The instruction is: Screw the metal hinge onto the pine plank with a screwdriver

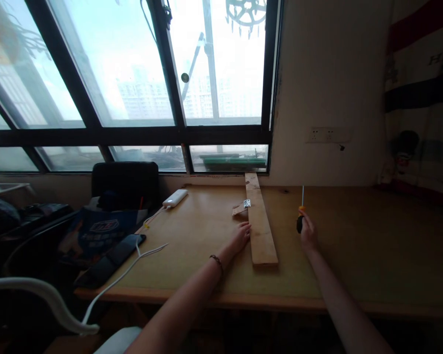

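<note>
A long wooden board (261, 231) lies lengthwise on the table, its far end against the window sill. At its left edge sits a small metal hinge (247, 203), with a short piece of wood (238, 210) sticking out to the left beneath it. My left hand (240, 236) is closed against the board's left edge, just nearer to me than the hinge; the fingertips are partly hidden. To the right of the board, my right hand (308, 233) is wrapped round the yellow and black handle of a screwdriver (300, 223), whose thin shaft points up, apart from the board.
The wooden table (206, 275) has a front edge close to me. On its left are a white power bank (175, 198), a white cable (151, 251) and a dark flat object (112, 260). A black chair (125, 179) stands beyond, under the window. Wall sockets (329, 134) are at the right.
</note>
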Available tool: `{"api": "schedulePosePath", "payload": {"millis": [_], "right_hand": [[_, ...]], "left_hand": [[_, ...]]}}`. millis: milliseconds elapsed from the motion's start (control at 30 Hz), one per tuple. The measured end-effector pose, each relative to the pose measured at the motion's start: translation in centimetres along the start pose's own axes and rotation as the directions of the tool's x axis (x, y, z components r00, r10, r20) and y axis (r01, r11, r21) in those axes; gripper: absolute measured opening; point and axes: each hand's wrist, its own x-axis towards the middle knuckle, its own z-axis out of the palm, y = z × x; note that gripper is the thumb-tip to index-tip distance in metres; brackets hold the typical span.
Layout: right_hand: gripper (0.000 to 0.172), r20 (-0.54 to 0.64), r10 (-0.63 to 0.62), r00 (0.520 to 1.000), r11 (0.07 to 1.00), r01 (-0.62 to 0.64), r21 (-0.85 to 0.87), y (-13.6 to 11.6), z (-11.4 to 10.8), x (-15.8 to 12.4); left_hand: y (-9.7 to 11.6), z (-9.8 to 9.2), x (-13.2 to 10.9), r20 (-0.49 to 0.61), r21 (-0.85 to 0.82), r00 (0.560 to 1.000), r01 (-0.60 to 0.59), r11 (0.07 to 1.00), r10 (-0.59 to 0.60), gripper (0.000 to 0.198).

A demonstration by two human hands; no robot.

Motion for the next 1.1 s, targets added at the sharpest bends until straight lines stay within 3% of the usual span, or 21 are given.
{"api": "schedulePosePath", "payload": {"millis": [33, 100, 167, 267, 367, 467, 533, 600, 633, 667, 767, 900, 1000, 1100], "right_hand": [[0.040, 0.030, 0.050, 0.998, 0.976, -0.055, 0.210, -0.5, 0.1, -0.1], [0.038, 0.154, 0.122, 0.980, 0.832, -0.186, 0.523, -1.6, 0.1, -0.6], [0.038, 0.285, 0.116, 0.951, 0.693, -0.283, 0.663, -2.9, -0.2, -1.2], [0.046, 0.388, 0.060, 0.920, 0.622, -0.339, 0.706, -4.8, -0.6, -2.2], [0.053, 0.387, 0.055, 0.920, 0.637, -0.331, 0.697, -6.4, -0.3, -2.7], [0.037, 0.304, 0.093, 0.948, 0.698, -0.280, 0.659, -8.2, 0.8, -1.6], [0.030, 0.208, 0.101, 0.973, 0.751, -0.212, 0.625, -9.6, 2.1, 0.0], [0.030, 0.115, 0.069, 0.991, 0.807, -0.124, 0.577, -11.3, 3.8, 1.9], [0.031, 0.077, 0.036, 0.996, 0.836, -0.072, 0.545, -12.1, 4.8, 2.8], [0.032, 0.078, -0.001, 0.997, 0.862, -0.039, 0.505, -12.8, 5.9, 3.6], [0.034, 0.144, -0.107, 0.984, 0.916, 0.042, 0.398, -14.1, 9.5, 5.3], [0.038, 0.223, -0.145, 0.964, 0.967, 0.090, 0.237, -13.7, 14.3, 6.2], [0.040, 0.291, -0.139, 0.947, 0.980, 0.089, 0.179, -12.8, 16.6, 6.2], [0.042, 0.308, -0.165, 0.937, 0.981, 0.125, 0.146, -12.1, 17.4, 6.3]], "left_hand": [[0.2, 0.1, 0.0, -0.017, 0.016, 1.000, 0.011, 1.000, -0.011, 0.009], [0.9, 0.2, 0.2, -0.031, 0.060, 0.999, 0.043, 0.997, -0.041, 0.009], [1.7, -0.1, 0.6, -0.022, 0.164, 0.998, 0.064, 0.984, -0.061, 0.018], [2.4, -1.4, 1.3, -0.021, 0.335, 0.998, 0.056, 0.941, -0.052, 0.027], [2.0, -3.4, 1.9, -0.088, 0.313, 0.996, 0.038, 0.949, -0.011, 0.026], [2.0, -5.1, 2.5, -0.147, 0.281, 0.983, -0.067, 0.957, 0.111, 0.025], [3.1, -6.0, 3.6, -0.196, 0.375, 0.936, -0.204, 0.904, 0.292, 0.025], [4.9, -6.9, 5.4, -0.223, 0.521, 0.843, -0.320, 0.791, 0.489, 0.024], [5.9, -7.4, 6.6, -0.209, 0.571, 0.812, -0.352, 0.742, 0.546, 0.022], [6.8, -7.8, 7.9, -0.186, 0.591, 0.806, -0.364, 0.720, 0.561, 0.020], [8.3, -8.5, 11.6, -0.137, 0.486, 0.861, -0.372, 0.791, 0.489, 0.022], [7.8, -8.3, 14.8, 0.030, 0.279, 0.947, -0.317, 0.907, 0.321, 0.031], [6.8, -8.0, 15.6, 0.150, 0.248, 0.970, -0.226, 0.942, 0.193, 0.036], [5.9, -8.1, 16.1, 0.189, 0.283, 0.978, -0.137, 0.949, 0.085, 0.036]]}}
